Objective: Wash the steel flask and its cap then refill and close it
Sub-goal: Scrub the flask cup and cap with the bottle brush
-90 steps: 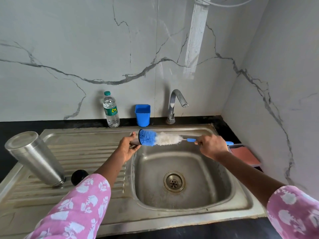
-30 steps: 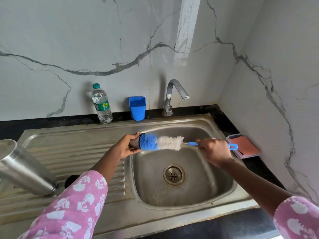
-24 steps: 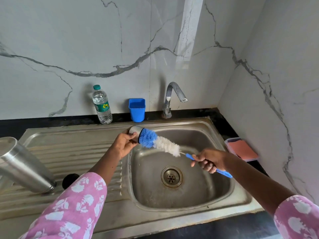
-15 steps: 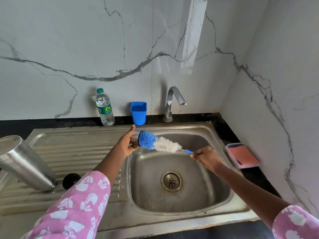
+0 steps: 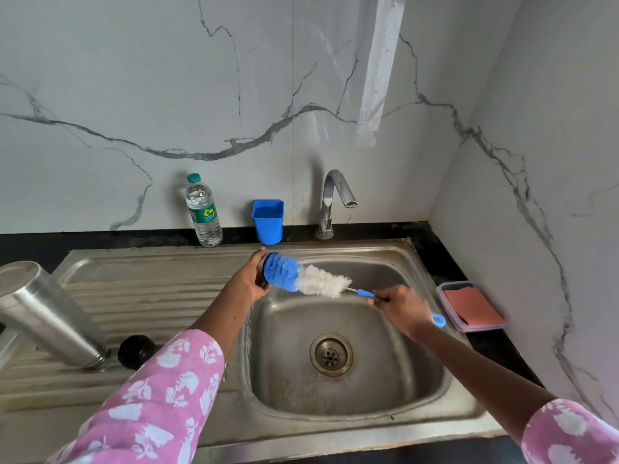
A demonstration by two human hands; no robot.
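Head view shows the left hand [image 5: 248, 281] re-wrapped round the cap [image 5: 261, 274] over the sink [image 5: 335, 442] edge, the right hand [image 5: 402, 309] clamped on the brush [image 5: 303, 280] handle, levelling it again, so cap-scrubbing continues while the flask [image 5: 43, 316] waits on the drainboard [image 5: 150, 296].

No legible text, even bottle label [image 5: 205, 216]
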